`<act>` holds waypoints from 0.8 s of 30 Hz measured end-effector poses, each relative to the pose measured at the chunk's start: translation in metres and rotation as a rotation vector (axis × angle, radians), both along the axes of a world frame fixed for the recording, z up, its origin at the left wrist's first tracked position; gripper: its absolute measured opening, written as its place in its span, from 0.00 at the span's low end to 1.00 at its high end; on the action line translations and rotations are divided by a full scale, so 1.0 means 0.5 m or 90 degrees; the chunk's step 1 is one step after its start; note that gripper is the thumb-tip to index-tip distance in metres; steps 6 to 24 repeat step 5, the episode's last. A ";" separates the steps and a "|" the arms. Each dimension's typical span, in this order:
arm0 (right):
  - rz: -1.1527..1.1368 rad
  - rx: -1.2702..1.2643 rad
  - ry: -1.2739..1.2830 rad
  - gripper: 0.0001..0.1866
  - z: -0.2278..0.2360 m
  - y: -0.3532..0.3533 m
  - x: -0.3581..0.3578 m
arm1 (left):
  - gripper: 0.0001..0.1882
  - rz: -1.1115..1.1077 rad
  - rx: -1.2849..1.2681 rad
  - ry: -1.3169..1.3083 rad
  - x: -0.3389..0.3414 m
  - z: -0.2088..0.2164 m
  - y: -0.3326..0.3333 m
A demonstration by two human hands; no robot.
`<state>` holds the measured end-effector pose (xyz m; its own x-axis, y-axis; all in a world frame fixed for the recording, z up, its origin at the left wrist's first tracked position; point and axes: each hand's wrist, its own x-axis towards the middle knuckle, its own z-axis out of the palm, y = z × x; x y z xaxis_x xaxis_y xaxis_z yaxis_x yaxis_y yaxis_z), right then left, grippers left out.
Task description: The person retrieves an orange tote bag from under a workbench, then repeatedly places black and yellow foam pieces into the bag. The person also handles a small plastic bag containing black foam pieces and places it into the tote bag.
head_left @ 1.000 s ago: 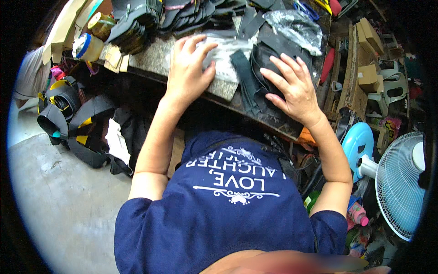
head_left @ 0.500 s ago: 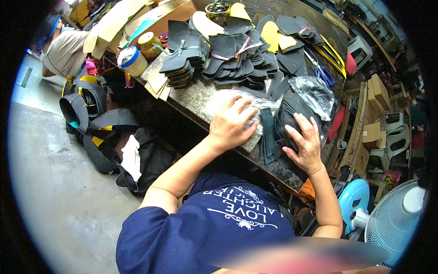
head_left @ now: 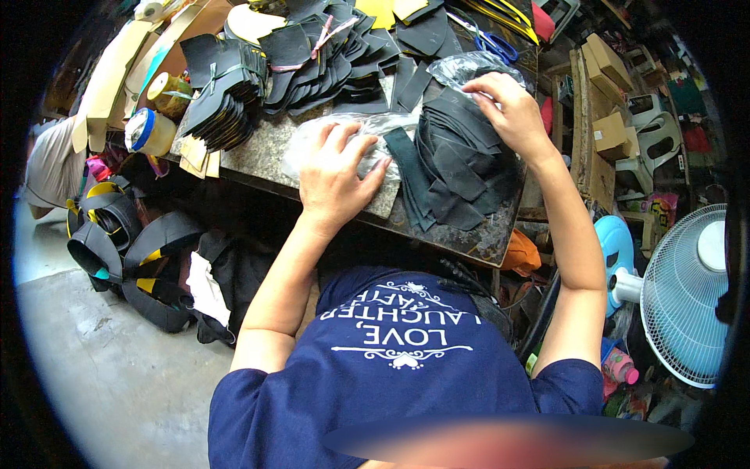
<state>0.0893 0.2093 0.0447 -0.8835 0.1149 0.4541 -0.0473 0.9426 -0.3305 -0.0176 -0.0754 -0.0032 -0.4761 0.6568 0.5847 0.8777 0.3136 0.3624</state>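
Observation:
My left hand [head_left: 334, 176] rests on a crumpled clear plastic bag [head_left: 295, 148] near the table's front edge, its fingers spread and slightly bent. At the far end of a fanned pile of black fabric strips [head_left: 461, 160], my right hand [head_left: 512, 113] curls its fingers and thumb at the edge of a second clear plastic bag [head_left: 457, 69], which has something dark under or in it. A narrow stack of dark green strips [head_left: 402, 168] lies between the left hand and the black pile.
Behind are tied stacks of black cut pieces [head_left: 226, 86], blue-handled scissors [head_left: 500, 48] and a blue-rimmed jar [head_left: 150, 133]. Black rolled pieces [head_left: 129, 242] lie on the floor at left. A fan [head_left: 687, 293] stands at right, near cardboard boxes [head_left: 613, 137].
My right hand has moved from lying spread on the black strips to the far plastic bag, uncovering the pile. The left hand stays on its bag. The whole view has shifted.

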 end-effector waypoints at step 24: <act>-0.099 0.117 0.033 0.14 -0.016 0.079 -0.044 | 0.17 0.008 -0.021 -0.006 -0.001 -0.002 0.001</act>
